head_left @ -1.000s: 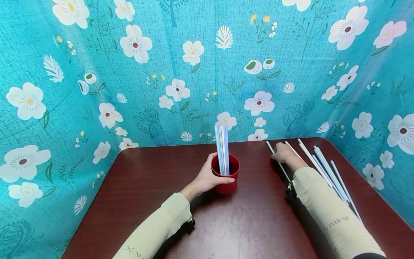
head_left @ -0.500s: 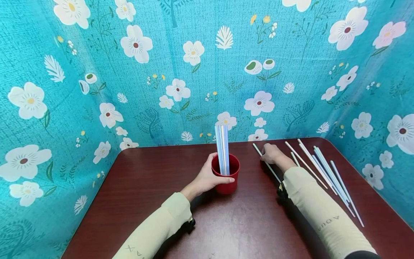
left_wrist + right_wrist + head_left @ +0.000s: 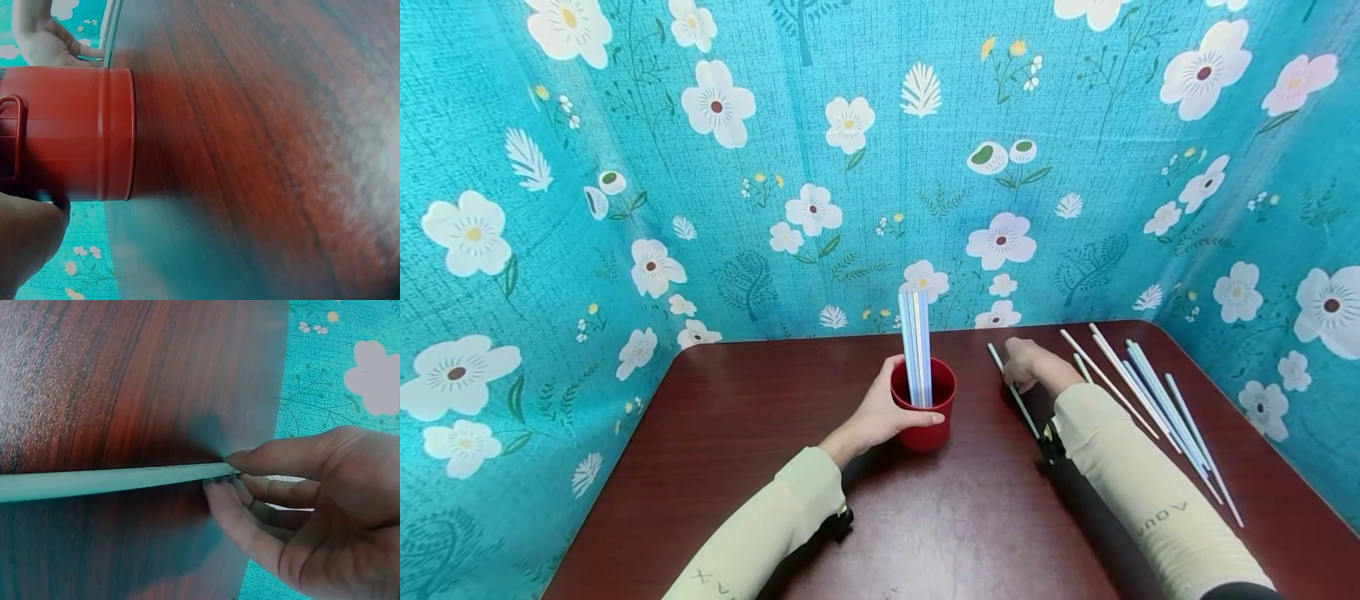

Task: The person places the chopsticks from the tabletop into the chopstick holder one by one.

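Note:
A red cup (image 3: 928, 435) stands upright on the table in the head view, with a bundle of pale blue and white sticks (image 3: 915, 346) rising out of it. My left hand (image 3: 876, 414) grips the cup from its left side, thumb across the front. To the cup's right, my right hand (image 3: 1033, 365) pinches a thin pale green stick (image 3: 1024, 410) near its far part. In the right wrist view, the thumb and fingers meet on this green stick (image 3: 112, 481), low over the wood. The left wrist view shows the cup's (image 3: 75, 134) side and a loop handle.
Several loose white, pinkish and blue sticks (image 3: 1161, 408) lie fanned out on the right of the table. One short green end (image 3: 1082, 367) peeks out beside the right sleeve. Flowered turquoise cloth (image 3: 850, 250) hangs behind and beside the dark red-brown table (image 3: 737, 433).
My right hand has moved left with the green stick, away from the loose sticks, then slightly nearer to me. Another green stick has come into sight behind it. My left hand stays on the cup.

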### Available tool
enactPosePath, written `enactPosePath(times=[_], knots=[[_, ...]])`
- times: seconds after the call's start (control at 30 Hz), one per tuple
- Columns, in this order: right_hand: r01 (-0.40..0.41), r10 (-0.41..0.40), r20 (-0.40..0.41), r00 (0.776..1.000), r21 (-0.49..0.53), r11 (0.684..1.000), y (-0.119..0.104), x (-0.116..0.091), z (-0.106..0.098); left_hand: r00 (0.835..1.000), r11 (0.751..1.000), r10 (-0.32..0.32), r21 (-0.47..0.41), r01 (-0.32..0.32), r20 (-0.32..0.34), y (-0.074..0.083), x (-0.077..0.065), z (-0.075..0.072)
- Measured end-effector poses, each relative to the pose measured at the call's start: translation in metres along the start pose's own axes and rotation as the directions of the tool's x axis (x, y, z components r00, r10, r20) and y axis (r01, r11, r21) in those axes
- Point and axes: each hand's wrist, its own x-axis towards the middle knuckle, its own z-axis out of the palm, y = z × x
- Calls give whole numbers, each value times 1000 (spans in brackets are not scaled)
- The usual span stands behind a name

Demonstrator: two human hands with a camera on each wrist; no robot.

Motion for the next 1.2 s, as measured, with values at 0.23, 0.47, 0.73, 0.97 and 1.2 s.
enactPosePath(times=[0.23, 0.47, 0.73, 0.97, 1.2], knots=[[-47, 46, 23, 999, 24, 999, 0, -1, 3, 1000, 1000, -6, 10, 6, 3, -2, -1, 0], [-62, 61, 25, 998, 28, 998, 0, -5, 3, 1000, 1000, -25, 17, 25, -1, -3, -2, 0], [-28, 27, 25, 999, 54, 998, 1, -11, -2, 1000, 1000, -14, 11, 14, 5, -1, -1, 0], [19, -17, -20, 1000, 87, 996, 7, -12, -4, 1000, 1000, -10, 9, 10, 1, 1, 0, -1], [102, -92, -93, 991, 114, 988, 13, -13, -3, 1000, 1000, -12, 7, 12, 3, -1, 0, -1]])
